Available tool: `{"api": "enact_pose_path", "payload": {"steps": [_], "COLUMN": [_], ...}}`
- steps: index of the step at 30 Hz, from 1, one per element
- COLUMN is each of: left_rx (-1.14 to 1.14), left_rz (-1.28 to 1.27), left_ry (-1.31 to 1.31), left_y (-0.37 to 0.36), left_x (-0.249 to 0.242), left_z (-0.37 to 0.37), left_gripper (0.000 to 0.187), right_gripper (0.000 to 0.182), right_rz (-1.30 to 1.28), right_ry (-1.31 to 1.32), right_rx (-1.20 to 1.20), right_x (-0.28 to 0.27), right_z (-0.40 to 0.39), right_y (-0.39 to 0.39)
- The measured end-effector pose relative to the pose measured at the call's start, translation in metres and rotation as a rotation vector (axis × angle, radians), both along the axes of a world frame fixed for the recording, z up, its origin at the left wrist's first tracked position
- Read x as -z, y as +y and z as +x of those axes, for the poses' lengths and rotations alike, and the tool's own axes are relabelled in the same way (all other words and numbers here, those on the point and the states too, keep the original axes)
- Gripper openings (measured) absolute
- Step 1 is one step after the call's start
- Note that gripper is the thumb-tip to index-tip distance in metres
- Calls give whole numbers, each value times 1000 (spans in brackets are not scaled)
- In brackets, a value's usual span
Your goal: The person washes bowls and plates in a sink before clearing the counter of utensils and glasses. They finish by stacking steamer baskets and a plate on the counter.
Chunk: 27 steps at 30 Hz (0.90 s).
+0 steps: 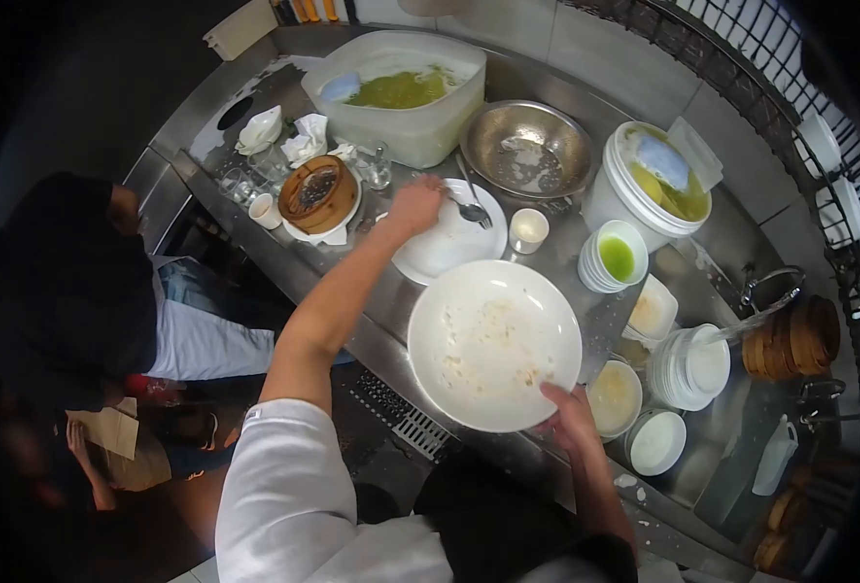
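Note:
My left hand [418, 206] reaches over a flat white plate [425, 255], its fingers curled closed at the handle end of a metal spoon [472, 212]. A second piece of metal cutlery [465, 171] lies across the plate's far edge. Nearer to me, my right hand [570, 420] grips the rim of a large round white dish [493, 335], thumb on top. Food scraps and brownish smears mark this tilted dish. A small white cup [528, 231] stands just beyond it.
At the back are a tub of greenish water [391, 126], a steel bowl [527, 151] and a white bucket [644, 209]. A bamboo steamer [318, 194] sits left. Right, stacked bowls [688, 369] stand by running tap water [756, 316]. Another person [70, 291] is at the left.

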<state>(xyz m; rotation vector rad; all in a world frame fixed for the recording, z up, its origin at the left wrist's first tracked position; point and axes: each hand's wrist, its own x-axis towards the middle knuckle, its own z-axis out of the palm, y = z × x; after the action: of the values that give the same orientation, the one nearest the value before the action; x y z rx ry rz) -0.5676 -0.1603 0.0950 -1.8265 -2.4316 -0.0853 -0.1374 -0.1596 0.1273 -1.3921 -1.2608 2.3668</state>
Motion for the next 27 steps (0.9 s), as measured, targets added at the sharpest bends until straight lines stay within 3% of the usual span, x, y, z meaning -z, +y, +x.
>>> {"api": "enact_pose_path", "payload": {"steps": [3,6,9,15,19,22,23,26,27], "left_rx": [-381,-313,-407,-273,-210,-29,49,218,237], "left_rz": [-104,-157,-200,20,107,203,236,149,55], "left_ry": [-48,55,-84,-224,-344,-427,-435,-566,-571], "left_y": [5,-12,-22,-36,-42,-45,-45,-37,-26], "left_x": [9,33,38,30,-30,-38,-36,-47,-41], "left_z": [-2,-12,0,43,132,196,219,290,313], "left_gripper": [30,32,30,27,25,27,26,32,34], "right_gripper": [31,30,33,39,45,49,48,42,37], "right_rz": [35,14,42,81,-7,285,623,817,657], "right_ry": [-8,-1,11,37,-67,-303,-386,99,215], "right_rx": [61,105,155,136,-14,-86,-78,298,309], "right_x": [2,7,22,45,36,26,19,-10,-20], "right_z": [38,60,69,63,54,71,76,42,30], "right_y": [1,1,1,6,16,37,42,29,25]}}
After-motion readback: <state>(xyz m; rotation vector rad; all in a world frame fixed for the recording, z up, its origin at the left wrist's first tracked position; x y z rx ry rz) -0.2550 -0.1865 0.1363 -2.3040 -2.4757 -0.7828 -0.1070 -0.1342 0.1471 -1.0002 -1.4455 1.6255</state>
